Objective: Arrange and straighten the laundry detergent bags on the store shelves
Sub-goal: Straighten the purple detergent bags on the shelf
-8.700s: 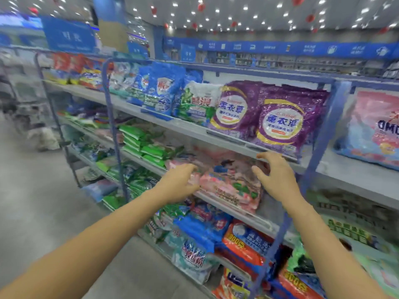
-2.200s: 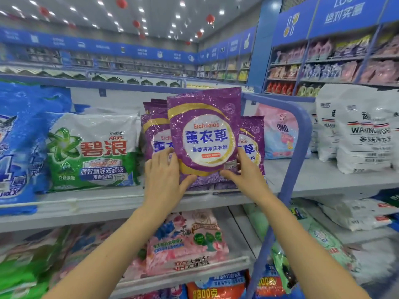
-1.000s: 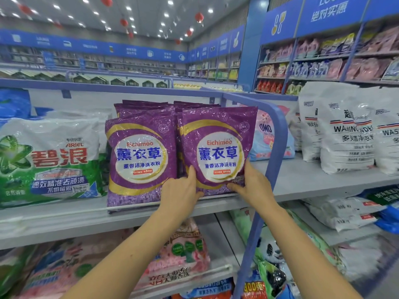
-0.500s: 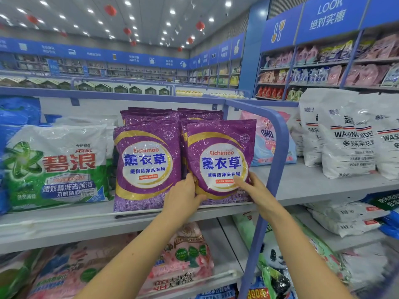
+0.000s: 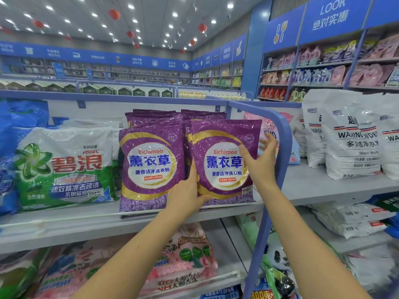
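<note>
A: How does the grip of each hand stand?

B: The left hand (image 5: 187, 196) pinches the lower left corner of the right-hand purple plastic Eichimoo detergent bag (image 5: 224, 160), thumb on its front; the right hand (image 5: 262, 161) clasps its right edge, thumb in front, fingers behind.

A: And where is that bag?

B: Upright on the grey shelf (image 5: 313, 186); a matching purple bag (image 5: 151, 167) touches its left side; a green-and-white Ariel bag (image 5: 64, 169) lies further left; a blue frame post (image 5: 282, 152) stands just right; white sacks (image 5: 349, 139) stand beyond.
</note>
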Motion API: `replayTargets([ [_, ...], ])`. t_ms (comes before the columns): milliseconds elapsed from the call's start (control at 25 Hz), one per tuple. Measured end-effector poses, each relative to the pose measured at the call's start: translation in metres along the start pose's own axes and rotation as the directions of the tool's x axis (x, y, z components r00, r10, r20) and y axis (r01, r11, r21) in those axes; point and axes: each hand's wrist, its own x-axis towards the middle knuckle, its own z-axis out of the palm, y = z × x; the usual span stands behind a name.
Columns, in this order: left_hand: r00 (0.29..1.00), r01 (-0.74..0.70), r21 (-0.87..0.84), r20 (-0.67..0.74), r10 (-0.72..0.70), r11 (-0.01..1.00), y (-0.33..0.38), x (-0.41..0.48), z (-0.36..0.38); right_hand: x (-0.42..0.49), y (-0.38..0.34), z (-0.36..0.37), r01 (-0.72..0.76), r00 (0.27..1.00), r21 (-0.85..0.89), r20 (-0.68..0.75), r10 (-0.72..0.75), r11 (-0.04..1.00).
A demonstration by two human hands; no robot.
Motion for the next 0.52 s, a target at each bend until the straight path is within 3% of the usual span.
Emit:
replayTargets([
  [40,1.0,0.01,-0.018,0.016,-0.01,1.0,0.0,0.0,0.0,0.008,-0.01,0.001,0.184,0.982,-0.15,-0.013,-0.188,0.971],
  [120,0.998,0.029,-0.039,0.049,-0.027,0.999,-0.001,0.002,0.0,0.028,-0.032,0.011,0.494,0.862,-0.427,0.127,-0.491,0.757],
  [160,0.998,0.037,-0.037,0.056,-0.035,0.999,-0.002,0.002,0.0,0.039,-0.042,0.021,0.583,0.807,-0.517,0.277,-0.522,0.627],
  [240,0.997,0.043,-0.009,0.058,-0.042,0.999,-0.001,0.001,0.002,0.055,-0.057,0.044,0.628,0.777,-0.622,0.529,-0.34,0.467],
  [280,0.997,0.046,0.01,0.055,-0.046,0.999,0.0,0.0,0.004,0.062,-0.06,0.053,0.601,0.79,-0.658,0.576,-0.21,0.453],
  [360,0.997,0.064,0.057,0.037,-0.066,0.996,0.001,0.0,0.007,0.072,-0.061,0.06,0.497,0.828,-0.643,0.553,-0.097,0.582],
  [440,0.997,0.076,0.094,0.02,-0.078,0.993,0.0,0.002,0.008,0.077,-0.056,0.056,0.422,0.863,-0.551,0.487,-0.133,0.72],
  [520,0.997,0.066,0.112,0.028,-0.07,0.991,-0.001,0.002,0.01,0.073,-0.053,0.049,0.447,0.859,-0.479,0.467,-0.212,0.756],
])
